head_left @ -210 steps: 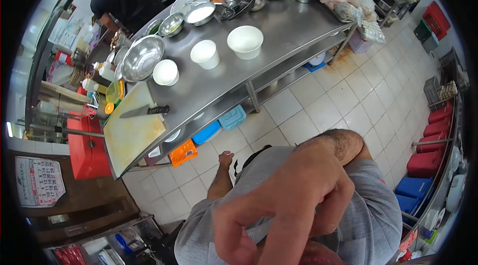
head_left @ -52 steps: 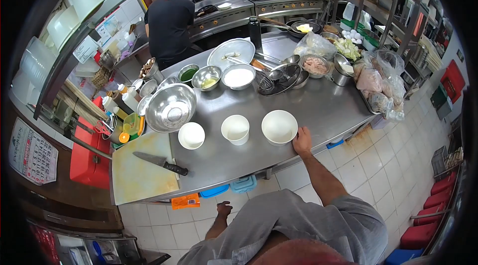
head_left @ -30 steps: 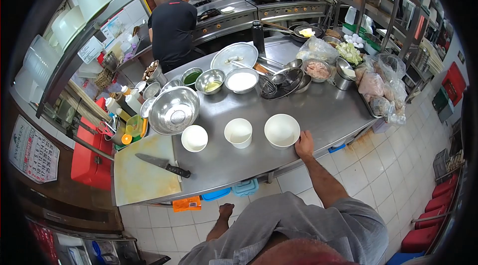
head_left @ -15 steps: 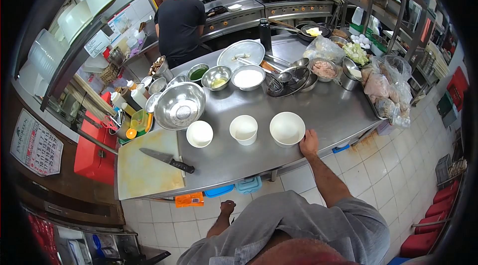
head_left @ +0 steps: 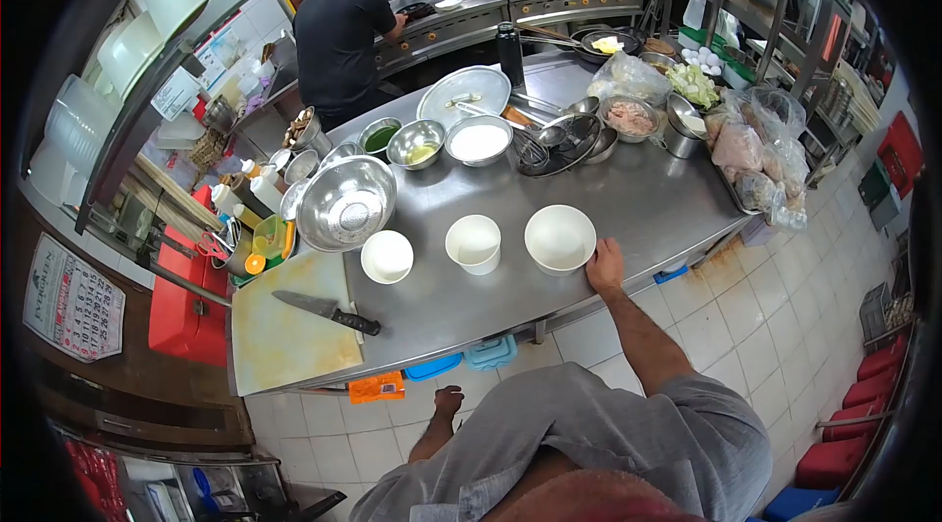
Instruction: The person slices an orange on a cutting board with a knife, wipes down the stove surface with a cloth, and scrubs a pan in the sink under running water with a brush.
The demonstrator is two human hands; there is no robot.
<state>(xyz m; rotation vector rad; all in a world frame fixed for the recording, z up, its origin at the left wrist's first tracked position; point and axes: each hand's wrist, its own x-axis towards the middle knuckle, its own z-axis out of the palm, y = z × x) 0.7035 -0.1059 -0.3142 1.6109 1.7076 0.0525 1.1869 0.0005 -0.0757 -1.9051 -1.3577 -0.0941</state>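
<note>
My right hand [head_left: 604,267] rests at the front edge of the steel table, fingers curled in, right beside the largest white bowl [head_left: 559,239]. Below the table's front edge hangs my left hand [head_left: 448,400], away from everything on top, its fingers loosely bent and apart with nothing in them. To the left of the large bowl stand a white cup-shaped bowl [head_left: 473,245] and a smaller white bowl [head_left: 388,257], in one row. A knife [head_left: 324,310] with a black handle lies across the right side of a stained cutting board [head_left: 285,350].
A steel mixing bowl [head_left: 345,203] and smaller bowls line the back. Near a whisk [head_left: 531,155] stands a bowl of pink meat [head_left: 629,117]. Bagged food [head_left: 760,164] fills the right end. A person in black [head_left: 343,36] works at the stove.
The view has shifted slightly, so the table's things sit a little further left. The person at the stove now shows an arm reaching toward a pan. My left hand's fingers look looser.
</note>
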